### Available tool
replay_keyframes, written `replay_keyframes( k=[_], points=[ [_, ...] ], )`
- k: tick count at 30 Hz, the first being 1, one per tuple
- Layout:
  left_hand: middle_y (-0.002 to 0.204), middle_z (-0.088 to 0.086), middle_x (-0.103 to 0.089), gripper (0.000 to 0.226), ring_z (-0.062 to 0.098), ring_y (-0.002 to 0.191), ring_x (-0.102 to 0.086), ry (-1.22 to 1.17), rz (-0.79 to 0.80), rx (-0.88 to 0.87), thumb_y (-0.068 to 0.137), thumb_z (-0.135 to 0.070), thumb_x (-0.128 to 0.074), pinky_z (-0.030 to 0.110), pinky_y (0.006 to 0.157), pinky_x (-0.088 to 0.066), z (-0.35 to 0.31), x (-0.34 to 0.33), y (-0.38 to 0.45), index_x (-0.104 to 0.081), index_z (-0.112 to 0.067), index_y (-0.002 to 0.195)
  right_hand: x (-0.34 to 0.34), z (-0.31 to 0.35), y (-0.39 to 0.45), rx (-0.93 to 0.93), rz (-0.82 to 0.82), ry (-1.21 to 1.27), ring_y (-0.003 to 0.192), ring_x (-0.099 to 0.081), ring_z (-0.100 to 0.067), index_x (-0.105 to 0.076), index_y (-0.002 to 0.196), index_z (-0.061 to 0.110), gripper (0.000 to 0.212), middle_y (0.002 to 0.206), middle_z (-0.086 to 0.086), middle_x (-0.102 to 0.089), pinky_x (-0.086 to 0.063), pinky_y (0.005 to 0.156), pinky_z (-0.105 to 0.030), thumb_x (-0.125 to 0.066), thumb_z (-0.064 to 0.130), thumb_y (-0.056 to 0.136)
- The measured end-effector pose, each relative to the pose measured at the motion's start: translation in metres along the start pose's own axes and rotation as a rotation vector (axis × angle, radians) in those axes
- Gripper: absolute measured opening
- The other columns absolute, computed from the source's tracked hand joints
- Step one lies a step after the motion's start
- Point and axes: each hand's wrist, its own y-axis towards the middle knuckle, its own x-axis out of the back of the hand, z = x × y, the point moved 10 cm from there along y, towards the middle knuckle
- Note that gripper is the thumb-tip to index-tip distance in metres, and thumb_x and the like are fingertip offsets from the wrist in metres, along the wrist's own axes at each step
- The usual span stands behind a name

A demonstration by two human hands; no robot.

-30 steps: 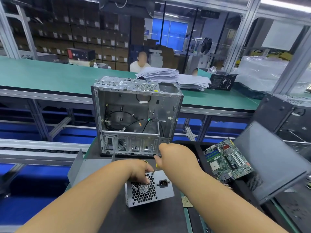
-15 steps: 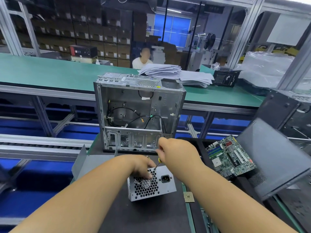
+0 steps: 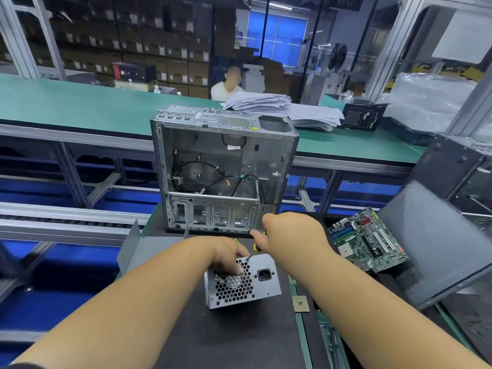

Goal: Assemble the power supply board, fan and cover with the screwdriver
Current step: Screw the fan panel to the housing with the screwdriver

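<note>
A: Report hand positions at the power supply unit.

B: The power supply unit (image 3: 241, 282) rests on the dark tabletop (image 3: 226, 336), grille face toward the camera. The left hand (image 3: 227, 253) rests on its top left corner; its fingers (image 3: 235, 269) are curled down over the fan grille (image 3: 233, 282), touching it. The right hand (image 3: 291, 237) grips the screwdriver (image 3: 255, 247), fingers wrapped round the yellow-and-black handle. The tip touches the upper edge of the unit, just right of the left fingers.

A: Items beside the unit?

B: The mains socket (image 3: 264, 274) sits on the same face, right of the grille and below the right hand. A small square chip (image 3: 300, 304) lies flat on the tabletop, right of the unit and apart from it.

A: Items to the right of the right hand?

B: A green motherboard (image 3: 366, 239) lies tilted, near the right forearm. A grey side cover (image 3: 436, 241) leans beyond it.

A: Items beyond the fingers?

B: The open computer case (image 3: 223, 169) stands upright just behind both hands, loose black cables (image 3: 213, 177) inside. A grey metal panel (image 3: 135, 249) lies left of the left hand. Farther off, a green bench (image 3: 80, 102) carries a stack of papers (image 3: 279, 107) and a black box (image 3: 363, 117). A seated person (image 3: 227, 85) is behind the bench.
</note>
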Motion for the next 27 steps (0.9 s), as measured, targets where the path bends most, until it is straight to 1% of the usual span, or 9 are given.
replay_keyframes(
  k=[3,6,7,9,11,16,19,22,27],
  points=[
    [0.126,-0.009,-0.062,0.035,0.016,0.113,-0.055,-0.006,0.001,0.017,0.093,-0.028,-0.062,0.035,0.103,-0.040,0.003,0.000,0.000,-0.058,-0.038,0.127,-0.001,-0.003,-0.003,-0.058,-0.042,-0.018,0.051,-0.034,-0.015,-0.033,0.065,0.021,0.048,0.059,0.006,-0.038,-0.021,0.045,-0.026,-0.031,0.054,0.100],
    [0.134,-0.007,-0.057,0.040,0.018,0.121,-0.052,0.025,0.010,0.010,0.093,-0.029,-0.062,0.035,0.106,-0.037,0.002,0.001,0.001,-0.055,-0.034,0.132,0.000,0.000,-0.008,-0.009,-0.051,0.160,0.066,-0.046,-0.019,-0.040,0.084,0.022,0.028,0.071,0.006,-0.045,-0.028,0.049,-0.030,-0.039,0.046,0.097],
    [0.132,-0.004,-0.058,0.035,0.019,0.118,-0.052,0.036,0.010,-0.003,0.093,-0.028,-0.062,0.033,0.103,-0.038,0.001,0.001,0.002,-0.058,-0.029,0.128,0.001,0.003,-0.008,0.034,-0.045,0.227,0.073,-0.047,-0.020,-0.040,0.091,0.021,0.019,0.079,0.005,-0.048,-0.031,0.054,-0.032,-0.044,0.039,0.095],
    [0.111,-0.002,-0.064,0.010,0.017,0.101,-0.052,0.055,0.009,-0.024,0.093,-0.026,-0.062,0.029,0.090,-0.038,0.000,0.000,0.004,-0.056,-0.026,0.101,0.004,0.010,-0.009,0.115,-0.043,0.268,0.082,-0.047,-0.021,-0.039,0.096,0.021,0.012,0.090,0.004,-0.050,-0.036,0.063,-0.032,-0.049,0.028,0.094],
    [0.094,-0.009,-0.058,0.013,0.015,0.093,-0.049,0.045,0.000,-0.034,0.093,-0.026,-0.062,0.026,0.083,-0.034,-0.001,0.001,0.005,-0.053,-0.035,0.097,0.004,0.010,-0.010,0.132,-0.055,0.250,0.079,-0.046,-0.020,-0.036,0.091,0.022,0.019,0.085,0.005,-0.048,-0.037,0.063,-0.033,-0.052,0.032,0.095],
    [0.123,-0.008,-0.062,0.034,0.013,0.102,-0.051,0.037,-0.008,-0.018,0.093,-0.029,-0.062,0.027,0.089,-0.034,0.000,0.001,0.001,-0.058,-0.034,0.127,-0.006,0.002,-0.012,0.073,-0.075,0.072,0.064,-0.045,-0.022,-0.035,0.089,0.021,0.027,0.064,0.005,-0.037,-0.023,0.047,-0.031,-0.045,0.044,0.098],
    [0.137,-0.008,-0.056,0.046,0.016,0.116,-0.052,0.049,-0.018,0.009,0.094,-0.031,-0.061,0.030,0.098,-0.036,0.003,0.001,0.000,-0.049,-0.036,0.138,-0.010,0.002,-0.015,0.046,-0.059,0.089,0.064,-0.047,-0.021,-0.041,0.094,0.020,0.026,0.066,0.006,-0.042,-0.027,0.048,-0.030,-0.042,0.045,0.098],
    [0.147,-0.004,-0.046,0.058,0.020,0.131,-0.046,0.079,-0.051,0.041,0.092,-0.034,-0.063,0.034,0.109,-0.034,0.005,0.002,0.000,-0.039,-0.030,0.145,-0.010,0.000,-0.021,0.047,-0.019,0.310,0.067,-0.050,-0.017,-0.038,0.091,0.024,0.023,0.074,0.007,-0.050,-0.034,0.052,-0.031,-0.051,0.042,0.094],
    [0.148,0.002,-0.045,0.058,0.024,0.132,-0.043,0.132,-0.048,0.046,0.094,-0.035,-0.061,0.034,0.107,-0.033,0.002,0.000,0.001,-0.039,-0.024,0.146,-0.005,-0.006,-0.021,0.058,-0.002,0.278,0.072,-0.049,-0.016,-0.043,0.093,0.024,0.016,0.078,0.009,-0.049,-0.028,0.050,-0.025,-0.056,0.033,0.094]
  ],
)
